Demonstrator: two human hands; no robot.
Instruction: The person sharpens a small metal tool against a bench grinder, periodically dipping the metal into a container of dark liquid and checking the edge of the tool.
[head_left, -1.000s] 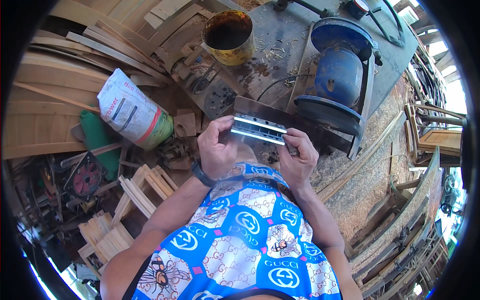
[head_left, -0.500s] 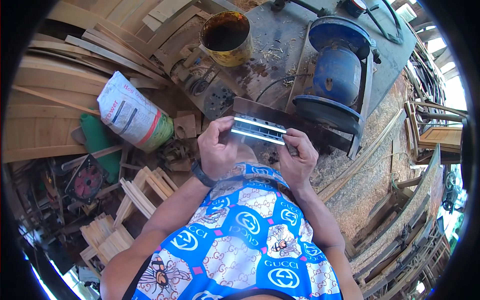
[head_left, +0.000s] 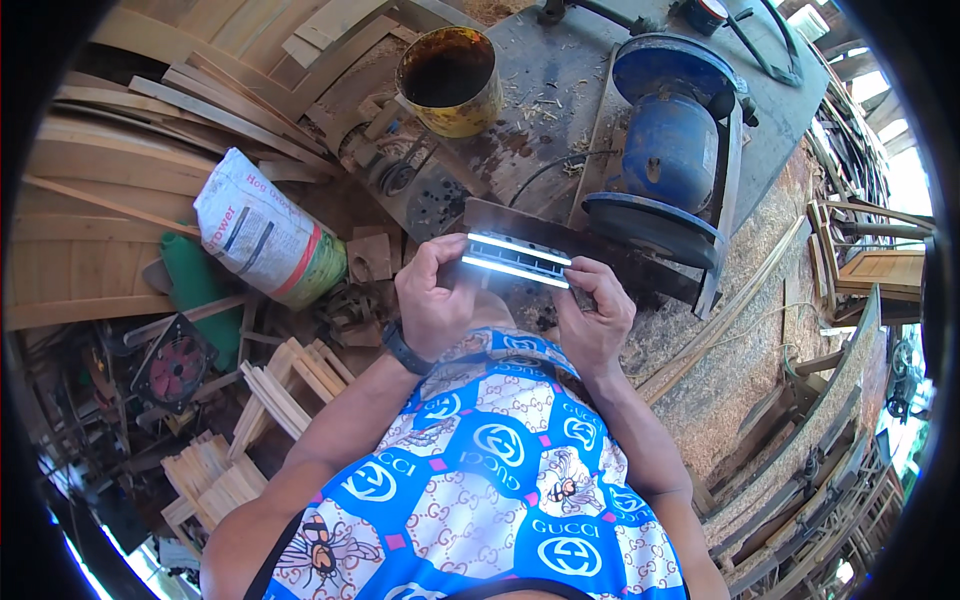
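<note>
Metal piece up front, by the table's near edge! Our left hand pinches one end, our right hand the other, fingers closed on it, held endwise, we reckon, to leave both bright strips uncovered.

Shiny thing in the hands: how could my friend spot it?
Find the blue patterned shirt. Just above it in view, the left hand and right hand hold a small dark piece by its ends. Two bright, parallel strips set it apart from the brown board beyond.
</note>
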